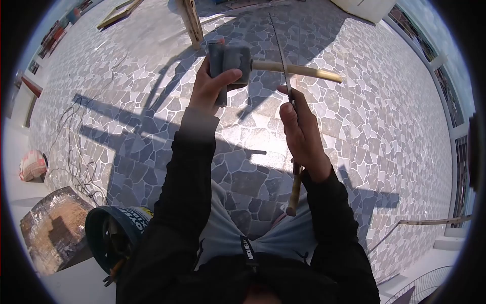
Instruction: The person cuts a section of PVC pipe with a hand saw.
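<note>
My left hand is raised over the floor, closed around the dark head of a rubber mallet. The thumb presses on the near face of that head. The mallet's pale wooden handle points right. A flat dark grey slab sits against the head in the same grip. My right hand is closed on a long tool with a narrow metal blade, seen nearly edge-on. That blade points away from me and crosses the mallet handle in this view. A wooden handle sticks out below my right palm.
Stone-patterned tiles cover the floor, with shadows across it. A dark bucket with tools inside stands at the lower left, beside a worn board. Cables lie on the left. A wooden post rises ahead.
</note>
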{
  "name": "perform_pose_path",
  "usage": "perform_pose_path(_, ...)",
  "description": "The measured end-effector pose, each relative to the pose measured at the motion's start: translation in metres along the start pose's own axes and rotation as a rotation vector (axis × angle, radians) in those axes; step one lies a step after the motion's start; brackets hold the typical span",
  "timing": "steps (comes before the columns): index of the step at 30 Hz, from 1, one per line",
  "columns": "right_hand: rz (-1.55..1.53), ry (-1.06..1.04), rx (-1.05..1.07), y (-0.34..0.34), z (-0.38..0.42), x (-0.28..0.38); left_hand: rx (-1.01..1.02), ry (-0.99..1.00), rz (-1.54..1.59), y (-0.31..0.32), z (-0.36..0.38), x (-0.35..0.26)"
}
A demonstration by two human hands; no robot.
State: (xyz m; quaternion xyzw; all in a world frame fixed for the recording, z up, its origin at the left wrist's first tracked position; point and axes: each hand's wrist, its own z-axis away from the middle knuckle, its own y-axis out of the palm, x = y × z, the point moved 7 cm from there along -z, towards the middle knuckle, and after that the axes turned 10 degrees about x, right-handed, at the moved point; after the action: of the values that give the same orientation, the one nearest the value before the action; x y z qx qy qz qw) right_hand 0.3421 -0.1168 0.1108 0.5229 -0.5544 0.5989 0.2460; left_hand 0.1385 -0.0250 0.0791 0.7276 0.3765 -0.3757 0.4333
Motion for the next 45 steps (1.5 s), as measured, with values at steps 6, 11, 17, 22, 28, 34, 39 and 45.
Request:
perform_pose_path(6,-0.004,0.009,-0.03,0.003,-0.013,-0.001,0.077,0.024,-0.411,-0.01,0.002,-0.009)
perform_pose_path(11,0.106,0.053,0.112,0.034,-0.02,-0.017,0.073,-0.065,-0.023,0.004,0.009,-0.008)
perform_pose_path(17,0.077,0.062,0.073,0.039,-0.026,-0.022,0.069,-0.096,0.137,0.01,0.011,0.002)
perform_pose_path(22,0.054,0.02,0.115,0.051,-0.026,-0.022,0.069,-0.041,0.12,0.006,0.008,-0.001)
perform_pose_path(28,-0.012,-0.014,0.007,0.044,-0.033,-0.036,0.079,-0.059,0.025,0.012,0.007,0.012)
perform_pose_path(34,-0.056,0.039,-0.075,0.028,-0.038,-0.043,0.091,-0.073,0.058,0.018,0.008,0.007)
perform_pose_path(39,-0.264,0.013,-0.115,0.016,-0.037,-0.045,0.087,-0.072,0.233,0.041,0.014,0.018)
perform_pose_path(45,-0.211,-0.019,-0.133,0.003,-0.034,-0.041,0.113,-0.272,0.572,0.038,0.021,0.049)
